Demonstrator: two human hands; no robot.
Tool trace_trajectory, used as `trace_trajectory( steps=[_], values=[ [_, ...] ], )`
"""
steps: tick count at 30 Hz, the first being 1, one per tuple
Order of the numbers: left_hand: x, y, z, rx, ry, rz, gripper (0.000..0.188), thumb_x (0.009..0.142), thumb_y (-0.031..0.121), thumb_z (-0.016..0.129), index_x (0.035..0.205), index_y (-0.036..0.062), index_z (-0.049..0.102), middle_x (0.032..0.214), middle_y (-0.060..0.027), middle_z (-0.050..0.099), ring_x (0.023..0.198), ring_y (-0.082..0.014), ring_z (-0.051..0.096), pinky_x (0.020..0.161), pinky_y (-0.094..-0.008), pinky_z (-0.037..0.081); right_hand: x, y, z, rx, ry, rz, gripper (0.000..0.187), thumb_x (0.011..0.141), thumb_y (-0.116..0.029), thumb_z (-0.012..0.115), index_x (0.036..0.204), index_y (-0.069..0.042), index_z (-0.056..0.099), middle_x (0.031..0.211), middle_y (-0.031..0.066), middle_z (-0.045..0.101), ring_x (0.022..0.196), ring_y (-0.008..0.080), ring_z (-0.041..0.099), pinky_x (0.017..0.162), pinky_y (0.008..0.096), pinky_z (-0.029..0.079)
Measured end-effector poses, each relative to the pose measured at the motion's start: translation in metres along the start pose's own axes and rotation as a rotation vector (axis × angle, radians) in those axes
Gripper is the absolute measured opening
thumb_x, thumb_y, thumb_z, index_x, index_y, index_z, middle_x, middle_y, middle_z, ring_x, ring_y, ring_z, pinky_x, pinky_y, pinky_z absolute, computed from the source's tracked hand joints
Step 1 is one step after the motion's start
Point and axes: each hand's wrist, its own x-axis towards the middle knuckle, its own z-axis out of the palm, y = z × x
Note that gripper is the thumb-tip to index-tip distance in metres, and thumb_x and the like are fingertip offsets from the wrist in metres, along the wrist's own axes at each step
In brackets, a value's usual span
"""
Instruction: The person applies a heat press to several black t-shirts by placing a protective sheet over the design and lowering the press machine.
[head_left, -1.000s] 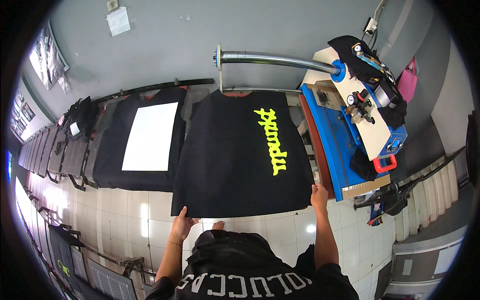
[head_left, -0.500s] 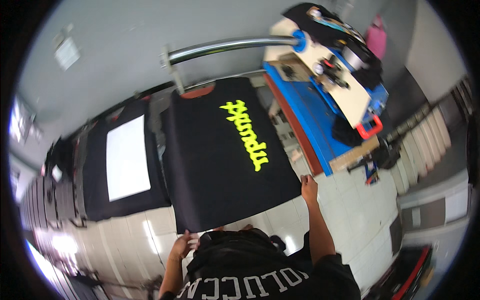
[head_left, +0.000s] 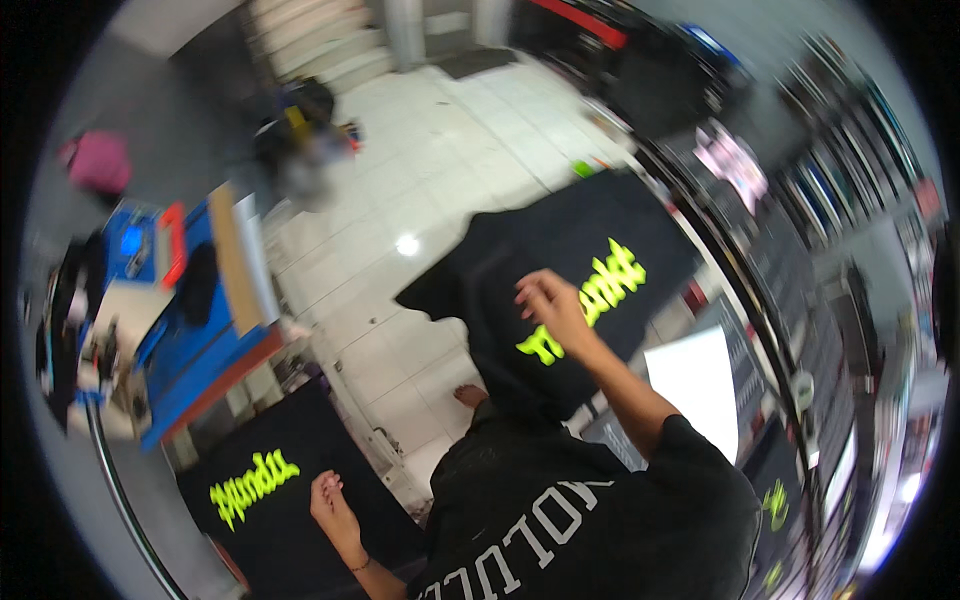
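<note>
A black T-shirt (head_left: pixel 330 440) with a bright yellow-green printed word lies spread at the lower left. Over its right part hovers my left hand (head_left: pixel 338 512), fingers loosely curled and nothing visible in them. A second black T-shirt (head_left: pixel 500 270) with similar yellow-green lettering is laid out at the centre right, its near-left side hanging in folds. My right hand (head_left: pixel 555 308) is above that shirt and covers part of its print; its fingers are slightly bent and apart, apparently holding nothing. Whether either hand touches cloth is unclear.
A blue-topped bench (head_left: pixel 200 370) with a red-handled tool (head_left: pixel 172 245) stands on the left, a metal rail (head_left: pixel 120 500) below it. A white sheet (head_left: pixel 700 385) lies on dark boards at right, near a long black rail (head_left: pixel 755 310). Racks line the right wall. Tiled floor (head_left: pixel 390 230) runs between.
My view has swung round to the right, bringing the second printed shirt into sight. Both hands have left the first shirt's near edge; the right has let go of its corner.
</note>
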Motion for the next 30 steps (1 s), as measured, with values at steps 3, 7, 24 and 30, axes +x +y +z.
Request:
trace_trajectory(
  steps=[3, 7, 24, 30],
  values=[
    [0.031, 0.040, 0.048, 0.113, -0.301, 0.134, 0.022, 0.098, 0.013, 0.053, 0.105, -0.0051, 0.063, 0.096, -0.0127, 0.066, 0.087, -0.0207, 0.064, 0.079, -0.0316, 0.050, -0.059, 0.044, -0.125, -0.283, 0.492, 0.128, 0.019, 0.096, -0.014, 0.054, 0.106, 0.000, 0.063, 0.088, 0.0104, 0.069, 0.073, 0.0162, 0.067, 0.067, 0.0302, 0.053],
    [0.036, 0.088, 0.104, 0.140, -0.559, 0.394, 0.020, 0.092, 0.009, 0.057, 0.105, -0.0044, 0.063, 0.098, -0.0167, 0.067, 0.090, -0.0285, 0.064, 0.081, -0.0351, 0.049, -0.171, 0.118, -0.223, -0.836, 0.712, 0.467, 0.029, 0.087, -0.025, 0.064, 0.106, -0.003, 0.062, 0.095, 0.0191, 0.069, 0.090, 0.0337, 0.068, 0.080, 0.0431, 0.052],
    [-0.044, 0.122, 0.150, -0.215, -0.723, 0.412, 0.056, 0.088, 0.021, 0.069, 0.135, 0.0005, 0.046, 0.128, -0.0210, 0.055, 0.114, -0.0304, 0.059, 0.098, -0.0391, 0.046, -0.074, -0.016, -0.033, -0.031, 0.226, 0.035, 0.016, 0.096, -0.011, 0.049, 0.082, -0.007, 0.043, 0.070, 0.0025, 0.050, 0.058, 0.0095, 0.052, 0.044, 0.0266, 0.052],
    [-0.052, 0.107, 0.155, -0.223, -0.207, 0.256, 0.065, 0.083, 0.033, 0.073, 0.131, 0.0006, 0.046, 0.117, -0.0213, 0.062, 0.111, -0.0361, 0.058, 0.092, -0.0518, 0.040, -0.079, -0.092, 0.174, 0.463, -0.293, -0.008, 0.012, 0.096, -0.010, 0.045, 0.085, -0.011, 0.043, 0.078, -0.0004, 0.046, 0.064, 0.0095, 0.049, 0.045, 0.0286, 0.054]
  ],
)
